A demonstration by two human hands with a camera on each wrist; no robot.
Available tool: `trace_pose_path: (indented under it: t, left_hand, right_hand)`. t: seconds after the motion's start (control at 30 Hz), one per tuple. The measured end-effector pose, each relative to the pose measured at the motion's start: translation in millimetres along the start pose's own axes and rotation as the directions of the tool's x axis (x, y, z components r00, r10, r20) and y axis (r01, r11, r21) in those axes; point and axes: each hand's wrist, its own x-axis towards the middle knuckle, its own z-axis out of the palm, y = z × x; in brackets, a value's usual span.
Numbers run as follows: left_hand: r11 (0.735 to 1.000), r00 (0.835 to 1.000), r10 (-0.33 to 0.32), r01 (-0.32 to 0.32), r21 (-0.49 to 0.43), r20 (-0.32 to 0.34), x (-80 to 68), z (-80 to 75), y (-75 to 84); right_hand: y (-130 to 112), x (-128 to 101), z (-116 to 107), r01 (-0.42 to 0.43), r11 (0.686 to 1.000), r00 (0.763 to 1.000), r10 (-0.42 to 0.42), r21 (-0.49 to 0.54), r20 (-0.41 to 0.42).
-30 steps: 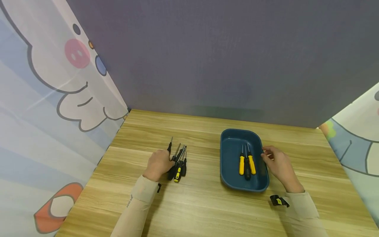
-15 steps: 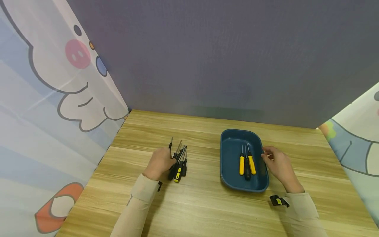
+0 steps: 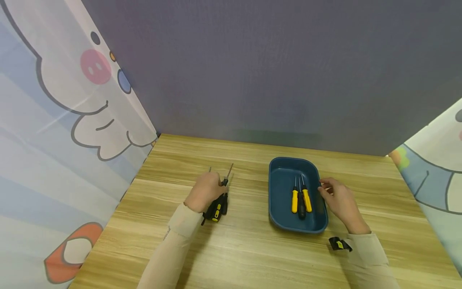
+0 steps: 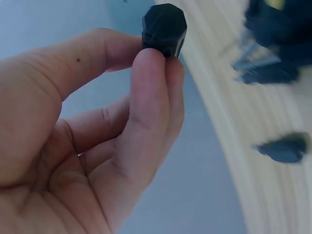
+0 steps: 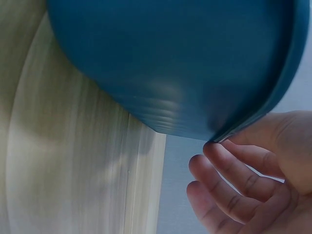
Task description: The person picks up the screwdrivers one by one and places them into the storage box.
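Observation:
My left hand (image 3: 215,186) pinches a black screwdriver (image 3: 226,177) by its handle, its shaft pointing toward the far wall. In the left wrist view the black handle end (image 4: 164,28) sits between the thumb and fingertips of my left hand (image 4: 156,51). The other black and yellow screwdrivers (image 3: 217,209) lie in a pile on the table just under that hand. My right hand (image 3: 326,191) holds the right rim of a dark blue tray (image 3: 279,188), fingers (image 5: 229,168) curled under its edge (image 5: 253,117). Two yellow-handled screwdrivers (image 3: 306,200) and a black one (image 3: 301,208) lie in the tray.
The wooden table (image 3: 252,253) is closed in by a grey back wall (image 3: 274,72) and cartoon-printed curtains at the left (image 3: 54,132) and right (image 3: 436,176). A black strap (image 3: 339,243) sits on my right wrist.
My left hand has closed on a black screwdriver from the pile, raised it and shifted slightly right and forward. The right hand and tray have not moved.

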Motion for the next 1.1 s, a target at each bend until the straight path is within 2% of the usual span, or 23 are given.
trace_pose_path:
  t: [0.2, 0.4, 0.5, 0.67, 0.83, 1.1]
  left_hand:
    - [0.996, 0.996, 0.085, -0.085, 0.022, 0.003, 11.0, -6.6, 25.0]
    - [0.993, 0.992, 0.116, -0.116, -0.008, 0.053, 27.4, -12.4, 54.8]
    - [0.990, 0.988, 0.138, -0.139, 0.010, 0.070, 36.9, -11.5, 70.2]
    - [0.982, 0.975, 0.184, -0.188, 0.017, 0.127, 50.5, -2.6, 95.8]
    - [0.968, 0.958, 0.247, -0.252, 0.015, 0.149, 61.0, 8.9, 119.2]
    - [0.962, 0.950, 0.249, -0.266, 0.067, 0.186, 73.1, 30.7, 148.1]
  right_hand:
    - [0, 0, 0, 0.005, 1.000, 1.000, -0.005, 0.002, 0.001]
    - [0, 0, 0, 0.010, 1.000, 1.000, -0.010, 0.006, -0.007]
    - [0, 0, 0, 0.004, 1.000, 1.000, -0.004, 0.007, -0.003]
    - [-1, 0, -1, 0.003, 1.000, 1.000, -0.003, 0.005, -0.003]
    - [0, 0, 0, 0.000, 1.000, 1.000, 0.000, 0.005, -0.003]
    - [-1, 1, 0, -0.015, 1.000, 1.000, 0.015, 0.004, 0.006]
